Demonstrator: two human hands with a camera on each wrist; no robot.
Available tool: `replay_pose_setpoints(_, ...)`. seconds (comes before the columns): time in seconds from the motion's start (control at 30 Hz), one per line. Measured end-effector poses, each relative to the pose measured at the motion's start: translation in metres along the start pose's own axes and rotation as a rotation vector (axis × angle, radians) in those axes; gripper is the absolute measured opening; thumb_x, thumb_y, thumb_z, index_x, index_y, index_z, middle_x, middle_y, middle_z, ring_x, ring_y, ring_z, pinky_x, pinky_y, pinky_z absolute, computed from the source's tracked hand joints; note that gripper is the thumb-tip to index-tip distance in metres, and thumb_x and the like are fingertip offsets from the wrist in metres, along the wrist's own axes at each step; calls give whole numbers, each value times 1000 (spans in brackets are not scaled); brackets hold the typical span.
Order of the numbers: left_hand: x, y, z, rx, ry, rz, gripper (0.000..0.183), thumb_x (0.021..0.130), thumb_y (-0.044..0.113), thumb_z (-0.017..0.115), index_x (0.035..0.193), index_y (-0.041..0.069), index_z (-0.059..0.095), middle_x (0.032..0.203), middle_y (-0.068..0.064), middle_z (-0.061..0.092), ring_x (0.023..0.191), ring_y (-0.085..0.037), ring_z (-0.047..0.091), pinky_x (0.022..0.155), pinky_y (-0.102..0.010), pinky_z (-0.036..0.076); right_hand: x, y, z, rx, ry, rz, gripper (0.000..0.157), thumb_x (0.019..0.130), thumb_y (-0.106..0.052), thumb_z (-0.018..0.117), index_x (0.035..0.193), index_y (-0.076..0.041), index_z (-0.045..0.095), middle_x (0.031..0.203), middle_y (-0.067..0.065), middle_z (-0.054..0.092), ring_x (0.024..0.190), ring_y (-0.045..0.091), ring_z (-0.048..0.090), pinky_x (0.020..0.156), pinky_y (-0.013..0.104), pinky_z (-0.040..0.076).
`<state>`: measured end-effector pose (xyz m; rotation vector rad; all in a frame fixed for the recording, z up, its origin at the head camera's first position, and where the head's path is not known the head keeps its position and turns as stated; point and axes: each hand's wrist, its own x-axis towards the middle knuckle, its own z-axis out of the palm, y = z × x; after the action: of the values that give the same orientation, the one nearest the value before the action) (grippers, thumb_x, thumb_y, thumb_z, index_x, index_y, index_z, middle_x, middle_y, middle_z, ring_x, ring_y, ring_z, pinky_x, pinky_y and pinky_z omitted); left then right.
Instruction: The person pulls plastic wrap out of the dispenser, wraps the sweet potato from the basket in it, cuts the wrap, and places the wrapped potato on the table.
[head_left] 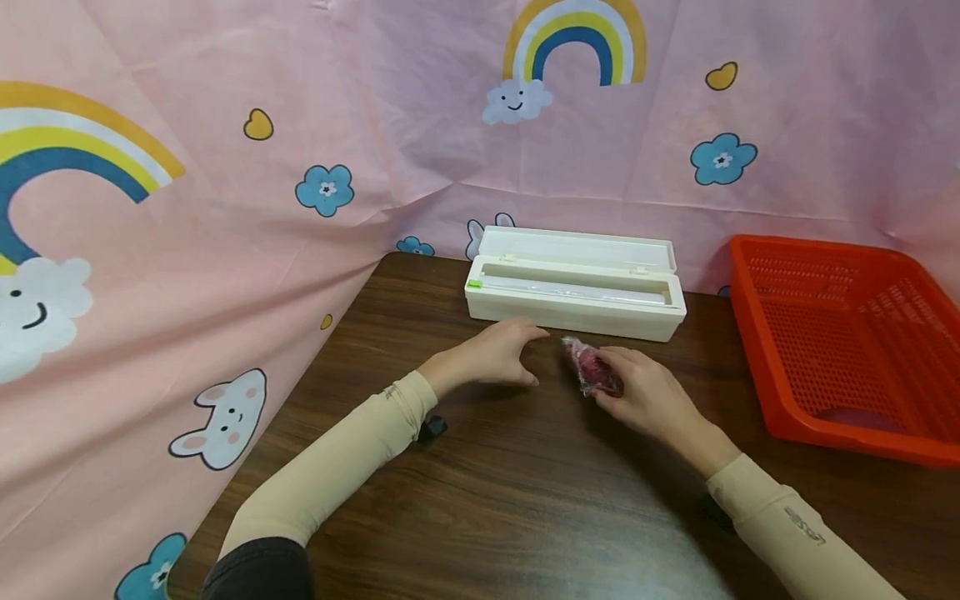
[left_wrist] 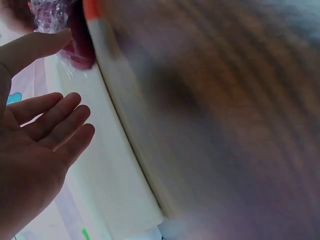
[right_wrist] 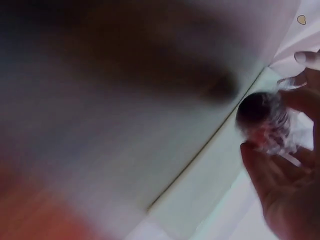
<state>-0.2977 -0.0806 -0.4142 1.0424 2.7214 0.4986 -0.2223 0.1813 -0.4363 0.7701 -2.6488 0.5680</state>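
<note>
We see the right hand's fingers curled round a dark red bundle in crinkled clear film, with the film's loose edge poking out toward the left hand. There the fingers lie relaxed and parted, the thumb away from the rest, and we find a gap between them and the bundle. We cannot tell whether the bundle touches the bench or is held just above it. Just behind both hands we have a long white box, its lid tipped back, a pale roll lying inside and a green tab at its left end. To our right, well apart from the bundle, stands an orange-red basket with something purplish low at its near side. Beige sleeves cover both forearms, and beyond the bench we see pink cloth printed with rainbows.
</note>
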Motion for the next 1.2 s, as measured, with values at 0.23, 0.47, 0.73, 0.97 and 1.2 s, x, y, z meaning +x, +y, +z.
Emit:
replay_pose_setpoints(0.23, -3, -3, 7, -5, -44, 6, 76, 84, 35, 84, 147, 7, 53, 147, -10, 55, 136, -26, 52, 115, -42, 42, -36, 18, -24, -144, 164, 228, 48, 80, -17, 84, 113, 12, 65, 104, 30, 68, 89, 45, 68, 75, 59, 55)
replay_pose_setpoints(0.47, -5, 3, 7, -9, -55, 28, 72, 85, 35, 82, 146, 8, 54, 146, -8, 54, 136, -25, 51, 114, -42, 43, -55, 31, -43, -212, 96, 376, 50, 84, -17, 80, 113, 18, 58, 95, 37, 63, 79, 52, 63, 66, 64, 52)
replay_pose_setpoints(0.73, -4, 11, 7, -21, -59, 56, 73, 85, 34, 82, 146, 6, 53, 148, -9, 53, 138, -25, 50, 116, -42, 41, -63, 34, -46, -229, 87, 419, 56, 82, -21, 82, 110, 19, 54, 90, 38, 61, 74, 53, 62, 61, 63, 50)
replay_pose_setpoints(0.97, -5, 10, 8, -16, -54, 65, 72, 85, 33, 82, 146, 6, 54, 146, -9, 54, 137, -25, 51, 115, -41, 41, -61, 33, -43, -214, 84, 423, 56, 80, -21, 83, 110, 16, 53, 87, 35, 61, 70, 51, 62, 55, 61, 48)
replay_pose_setpoints(1.2, -6, 10, 8, -15, -55, 66, 71, 85, 33, 83, 145, 8, 55, 146, -8, 55, 136, -24, 52, 114, -41, 43, -60, 31, -45, -204, 51, 442, 58, 82, -25, 80, 115, 15, 53, 89, 35, 62, 72, 49, 63, 56, 60, 50)
